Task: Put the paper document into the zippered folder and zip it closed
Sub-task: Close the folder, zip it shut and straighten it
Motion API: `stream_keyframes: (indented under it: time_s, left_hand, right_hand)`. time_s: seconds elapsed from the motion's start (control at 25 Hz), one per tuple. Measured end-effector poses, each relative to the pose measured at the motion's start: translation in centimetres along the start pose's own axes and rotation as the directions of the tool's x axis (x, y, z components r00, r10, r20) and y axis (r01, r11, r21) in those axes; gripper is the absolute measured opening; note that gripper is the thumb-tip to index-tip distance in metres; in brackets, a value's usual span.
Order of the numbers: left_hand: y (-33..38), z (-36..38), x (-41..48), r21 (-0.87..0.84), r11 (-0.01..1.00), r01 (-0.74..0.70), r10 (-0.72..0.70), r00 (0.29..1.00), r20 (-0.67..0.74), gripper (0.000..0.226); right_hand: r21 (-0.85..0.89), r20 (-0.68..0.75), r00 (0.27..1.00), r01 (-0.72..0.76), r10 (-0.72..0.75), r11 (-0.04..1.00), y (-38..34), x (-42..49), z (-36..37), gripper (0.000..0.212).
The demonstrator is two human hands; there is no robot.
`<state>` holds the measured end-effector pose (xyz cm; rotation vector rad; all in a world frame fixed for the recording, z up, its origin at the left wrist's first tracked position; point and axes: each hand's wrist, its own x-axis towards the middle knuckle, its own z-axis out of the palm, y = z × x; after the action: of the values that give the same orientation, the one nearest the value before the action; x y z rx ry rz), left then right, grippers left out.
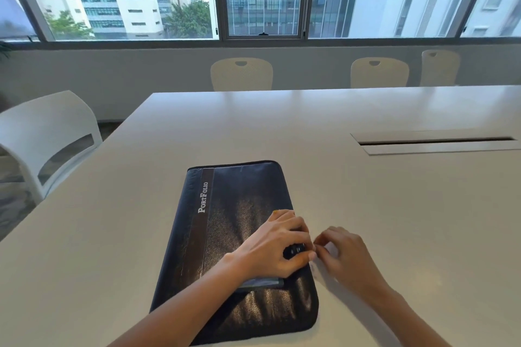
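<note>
A black leather zippered folder (225,236) marked "PortFolio" lies closed and flat on the white table (366,191), just in front of me. My left hand (270,251) rests on its right edge, fingers curled around a small black part there. My right hand (346,256) is on the table right beside that edge, thumb and forefinger drawn close together next to my left thumb. Whether they pinch anything is too small to tell. A grey strip (265,282) shows under my left wrist. No paper document is in view.
A long cable slot (434,142) is set into the table at the right. A white chair (48,138) stands at the table's left side, and three pale chairs (241,74) line the far edge below the windows.
</note>
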<state>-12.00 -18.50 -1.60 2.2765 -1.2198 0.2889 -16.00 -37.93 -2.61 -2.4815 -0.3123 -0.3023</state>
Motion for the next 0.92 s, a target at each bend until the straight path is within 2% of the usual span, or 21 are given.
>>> stream_keyframes:
  time_s: [0.32,0.56,0.64,0.72,0.84,0.92]
  left_hand:
    - [0.0,0.0,0.2,0.044,0.999,-0.006,0.006,1.0,-0.004,0.024]
    - [-0.1,0.6,0.1,0.05,0.998,-0.028,0.029,0.999,-0.029,0.022]
    - [-1.0,0.4,0.3,0.025,0.997,0.068,-0.066,0.996,-0.063,0.022]
    - [-3.3,-0.6,1.4,0.052,0.966,0.252,-0.244,0.961,-0.127,0.031]
    - [-8.4,-2.5,3.9,0.136,0.843,0.521,-0.485,0.844,-0.229,0.043]
    - [-11.8,-3.5,5.7,0.188,0.75,0.634,-0.59,0.77,-0.244,0.049]
  right_hand:
    - [-0.086,-0.053,0.998,0.035,-0.04,0.996,3.0,13.3,3.2,0.012]
    - [-0.063,-0.116,0.991,-0.071,0.063,0.995,3.7,19.4,5.2,0.015]
    - [-0.033,-0.16,0.984,-0.082,0.076,0.996,3.9,19.1,6.1,0.016]
    - [-0.021,-0.191,0.98,-0.065,0.06,0.998,4.2,18.8,6.5,0.018]
    - [-0.007,-0.192,0.981,-0.045,0.043,0.999,4.5,18.9,6.6,0.016]
    - [-0.001,-0.186,0.982,-0.028,0.027,1.0,4.6,18.8,6.6,0.015]
